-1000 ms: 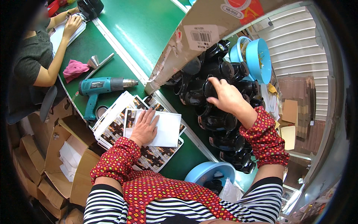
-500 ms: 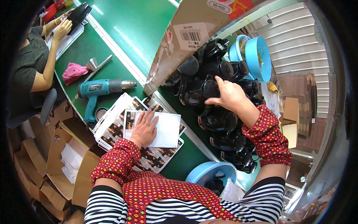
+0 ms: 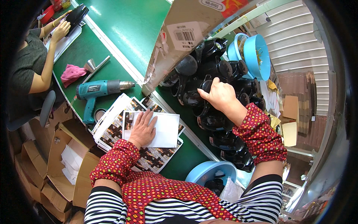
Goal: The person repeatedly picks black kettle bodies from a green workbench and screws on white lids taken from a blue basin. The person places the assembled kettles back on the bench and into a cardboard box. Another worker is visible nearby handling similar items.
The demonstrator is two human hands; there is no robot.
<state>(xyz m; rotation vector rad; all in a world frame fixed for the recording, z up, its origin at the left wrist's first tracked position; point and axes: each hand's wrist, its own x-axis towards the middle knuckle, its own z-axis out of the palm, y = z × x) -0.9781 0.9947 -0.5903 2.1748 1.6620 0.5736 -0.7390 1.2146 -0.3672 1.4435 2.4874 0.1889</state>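
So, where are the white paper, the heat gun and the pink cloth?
White paper (image 3: 165,129), head view: its bare right half.
Heat gun (image 3: 98,89), head view: its teal body.
Pink cloth (image 3: 72,75), head view: its middle.

A teal heat gun (image 3: 100,89) resting on a green bench (image 3: 120,31).
Its nozzle (image 3: 126,85) faces a big cardboard box (image 3: 164,56), and just past it I see a pink cloth (image 3: 72,75) with a metal cone (image 3: 89,66) and a metal bar (image 3: 97,68) beside it. Blue basins (image 3: 262,61) sit off to the right, with brown cardboard (image 3: 292,91) by a ribbed white wall (image 3: 298,44). To the left, an open carton (image 3: 56,170) holds white paper (image 3: 71,161).
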